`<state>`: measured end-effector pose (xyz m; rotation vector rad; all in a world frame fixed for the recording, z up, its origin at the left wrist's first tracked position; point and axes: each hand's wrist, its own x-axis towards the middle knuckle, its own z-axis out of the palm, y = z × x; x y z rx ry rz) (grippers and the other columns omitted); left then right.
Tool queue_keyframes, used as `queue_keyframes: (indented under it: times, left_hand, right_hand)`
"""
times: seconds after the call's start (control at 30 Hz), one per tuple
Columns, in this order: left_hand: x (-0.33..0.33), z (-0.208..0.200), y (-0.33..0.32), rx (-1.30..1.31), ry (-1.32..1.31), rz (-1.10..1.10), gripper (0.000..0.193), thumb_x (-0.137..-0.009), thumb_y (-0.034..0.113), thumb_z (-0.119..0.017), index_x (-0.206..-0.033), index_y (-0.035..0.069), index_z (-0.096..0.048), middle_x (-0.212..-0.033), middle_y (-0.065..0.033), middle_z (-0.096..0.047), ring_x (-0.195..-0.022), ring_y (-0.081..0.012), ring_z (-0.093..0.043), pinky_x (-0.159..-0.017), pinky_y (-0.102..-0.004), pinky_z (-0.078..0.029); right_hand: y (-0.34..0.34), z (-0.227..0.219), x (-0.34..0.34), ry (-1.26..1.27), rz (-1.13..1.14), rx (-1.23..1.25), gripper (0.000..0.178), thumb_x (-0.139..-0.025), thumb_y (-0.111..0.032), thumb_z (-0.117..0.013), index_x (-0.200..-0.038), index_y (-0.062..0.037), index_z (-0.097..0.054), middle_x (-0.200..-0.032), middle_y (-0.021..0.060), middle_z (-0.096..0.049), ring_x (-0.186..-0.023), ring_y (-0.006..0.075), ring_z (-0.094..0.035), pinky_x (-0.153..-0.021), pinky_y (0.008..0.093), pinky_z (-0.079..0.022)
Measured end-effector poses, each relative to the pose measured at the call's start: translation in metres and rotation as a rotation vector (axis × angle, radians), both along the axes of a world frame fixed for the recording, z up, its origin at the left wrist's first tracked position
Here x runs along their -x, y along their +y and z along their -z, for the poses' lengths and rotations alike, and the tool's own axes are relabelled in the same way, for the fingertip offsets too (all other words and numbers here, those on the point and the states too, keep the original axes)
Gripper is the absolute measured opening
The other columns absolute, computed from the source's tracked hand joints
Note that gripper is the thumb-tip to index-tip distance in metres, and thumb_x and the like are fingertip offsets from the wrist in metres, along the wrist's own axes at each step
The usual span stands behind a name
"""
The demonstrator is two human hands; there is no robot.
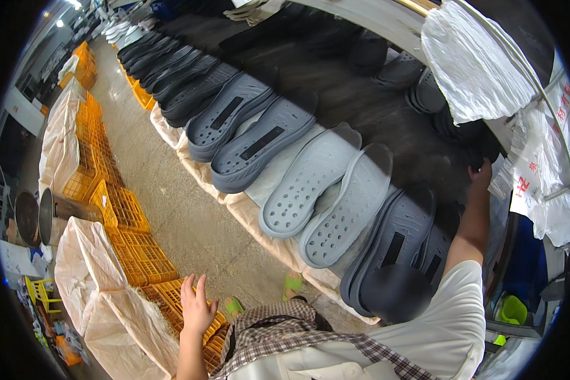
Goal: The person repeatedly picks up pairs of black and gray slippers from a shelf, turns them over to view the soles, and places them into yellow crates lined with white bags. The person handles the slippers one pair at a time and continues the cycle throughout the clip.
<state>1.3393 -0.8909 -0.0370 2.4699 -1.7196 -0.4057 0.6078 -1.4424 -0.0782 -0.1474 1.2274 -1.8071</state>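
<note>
My left hand (198,306) hangs over the aisle side, its fingers apart and nothing in it. My right arm stretches far to the right, where my right hand (481,170) reaches in among dark shoe soles (453,126) under a white sheet. Its fingers are mostly hidden, so any hold there does not show. Between my hands runs a row of soles on the bench: dark grey soles (399,225) nearest, then a pair of light grey soles (349,206) with round holes, then blue-grey soles (259,142) with black strips. Black soles (199,82) line the far end.
Yellow plastic crates (123,206) stand along the left, partly under pale cloth covers (101,278). A concrete floor aisle (196,209) separates them from the bench. White plastic sheeting (478,69) hangs at the upper right, before a shelf with more soles. Metal drums (63,212) stand far left.
</note>
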Motion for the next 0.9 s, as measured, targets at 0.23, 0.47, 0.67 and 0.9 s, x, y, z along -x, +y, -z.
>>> queue_keyframes:
  times: [0.23,0.47,0.67,0.9]
  left_hand:
    - [-0.006,0.002,-0.016,0.034,0.048,0.129,0.075,-0.069,0.015,-0.075,-0.134,0.010,-0.038,-0.135,-0.0221,-0.035,-0.126,-0.0429,-0.034,-0.102,-0.0500,-0.033]
    - [-0.035,0.006,-0.029,0.112,0.108,0.291,0.072,-0.071,0.020,-0.074,-0.134,0.010,-0.040,-0.135,-0.0215,-0.036,-0.125,-0.0416,-0.035,-0.102,-0.0484,-0.034]
    - [-0.072,0.000,-0.025,0.200,0.196,0.444,0.072,-0.073,0.020,-0.073,-0.135,0.012,-0.037,-0.135,-0.0224,-0.035,-0.124,-0.0415,-0.037,-0.103,-0.0478,-0.034]
    - [-0.110,-0.051,-0.009,0.288,0.651,0.563,0.072,-0.080,0.025,-0.070,-0.139,0.011,-0.032,-0.141,-0.0202,-0.030,-0.131,-0.0383,-0.031,-0.106,-0.0454,-0.032]
  right_hand:
    - [0.083,-0.042,0.044,-0.132,-0.075,0.047,0.046,-0.080,-0.041,-0.066,-0.112,-0.0091,-0.054,-0.106,0.0125,-0.055,-0.097,0.0295,-0.050,-0.076,0.0431,-0.050]
    - [0.253,-0.118,0.004,-0.115,-0.100,-0.027,0.036,-0.089,-0.033,-0.053,-0.111,-0.0055,-0.057,-0.108,0.0146,-0.060,-0.091,0.0311,-0.059,-0.066,0.0377,-0.056]
    - [0.445,-0.194,-0.188,-0.188,-0.247,0.048,0.039,-0.088,-0.030,-0.048,-0.111,-0.0002,-0.058,-0.107,0.0186,-0.060,-0.095,0.0341,-0.060,-0.067,0.0311,-0.058]
    - [0.559,-0.221,-0.400,-0.244,-0.477,0.127,0.043,-0.081,-0.022,-0.050,-0.114,0.0059,-0.054,-0.108,0.0211,-0.061,-0.093,0.0319,-0.061,-0.069,0.0399,-0.057]
